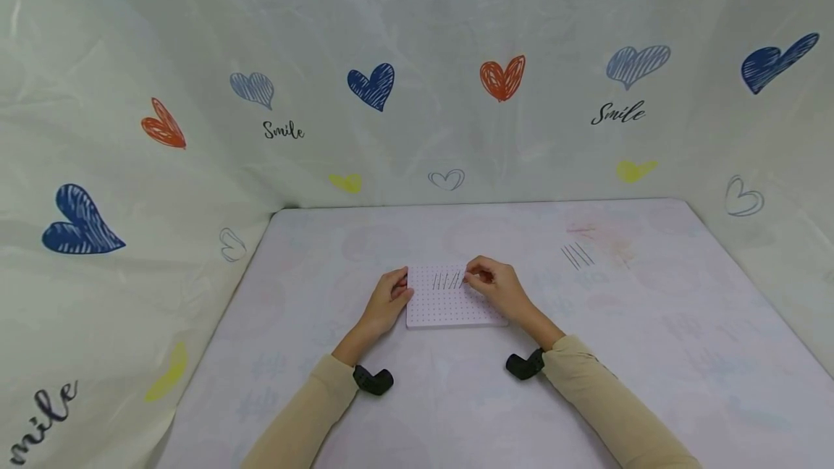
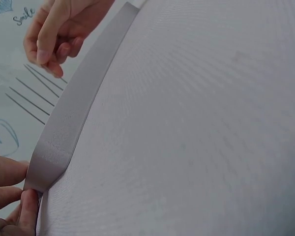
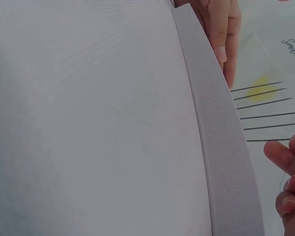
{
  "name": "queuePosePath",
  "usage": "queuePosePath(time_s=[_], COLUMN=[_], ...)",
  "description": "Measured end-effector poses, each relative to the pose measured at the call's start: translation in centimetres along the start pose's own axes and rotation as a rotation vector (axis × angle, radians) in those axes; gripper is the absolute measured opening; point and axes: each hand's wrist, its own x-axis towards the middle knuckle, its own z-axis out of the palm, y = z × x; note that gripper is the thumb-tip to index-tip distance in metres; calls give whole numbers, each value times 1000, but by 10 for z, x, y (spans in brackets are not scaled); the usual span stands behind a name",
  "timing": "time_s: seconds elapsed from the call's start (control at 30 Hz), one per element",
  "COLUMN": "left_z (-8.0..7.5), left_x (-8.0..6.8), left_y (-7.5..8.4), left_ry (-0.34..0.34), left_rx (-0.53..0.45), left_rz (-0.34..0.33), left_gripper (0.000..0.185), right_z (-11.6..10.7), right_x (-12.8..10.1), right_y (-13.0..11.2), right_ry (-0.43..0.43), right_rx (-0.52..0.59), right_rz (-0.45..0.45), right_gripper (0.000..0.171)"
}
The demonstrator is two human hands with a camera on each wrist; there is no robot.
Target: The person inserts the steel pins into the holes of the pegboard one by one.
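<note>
Left hand (image 1: 389, 300) steadies the pegboard (image 1: 449, 306) mid-table by its left edge; right hand (image 1: 493, 282) pinches a thin pin (image 1: 463, 280) over it. Pins look light, stiff, slippery — best gripped near the top.

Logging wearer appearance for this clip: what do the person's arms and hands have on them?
Both arms wear long beige sleeves reaching the wrists. A small black device is strapped at each wrist. The left hand and right hand are bare: no gloves, and no rings or markings visible.
</note>
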Motion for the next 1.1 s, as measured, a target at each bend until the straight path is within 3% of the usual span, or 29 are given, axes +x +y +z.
queuePosePath(time_s=[0.37, 1.1], left_z=[0, -1], left_x=[0, 0], left_y=[3, 0], left_ry=[-5, 1], left_rx=[13, -4], left_rz=[-4, 12], left_gripper=[50, 50], right_z=[0, -1], right_x=[1, 1], right_y=[-3, -5], right_ry=[-25, -53], right_rx=[-76, -95], right_rz=[-7, -16], right_gripper=[4, 6])
